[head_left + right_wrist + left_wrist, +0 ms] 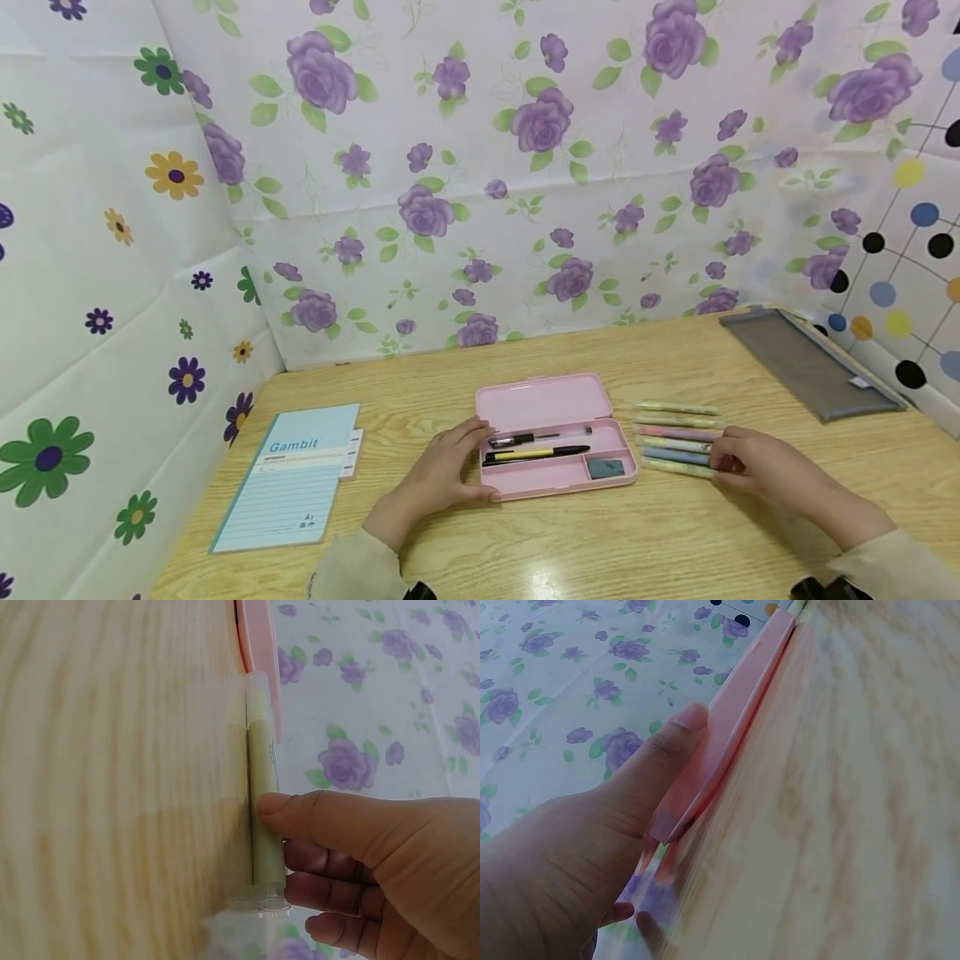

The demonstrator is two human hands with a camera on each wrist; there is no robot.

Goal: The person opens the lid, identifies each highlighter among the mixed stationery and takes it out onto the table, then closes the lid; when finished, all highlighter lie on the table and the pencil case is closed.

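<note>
An opened pink pencil case [558, 489] lies on the table, its lid tipped back. Inside are a clear pen with a black grip [536, 437], a yellow-and-black pen [536, 454] and a grey-blue eraser [606, 468] in the small compartment. My left hand [448, 467] grips the case's left end, thumb at the front corner and fingers at the back. To the right of the case several highlighters lie in a row, blue [675, 456] among them. My right hand [780, 477] pinches the nearest, yellow-green highlighter [262, 765] near its right end, thumb on its side.
A light-blue notebook [288, 483] lies at the left, with a white-and-pink item [351, 455] showing from under its right edge. A grey mesh pouch [813, 362] lies at the back right. Flowered cloth [450, 167] hangs behind the wooden table [420, 392].
</note>
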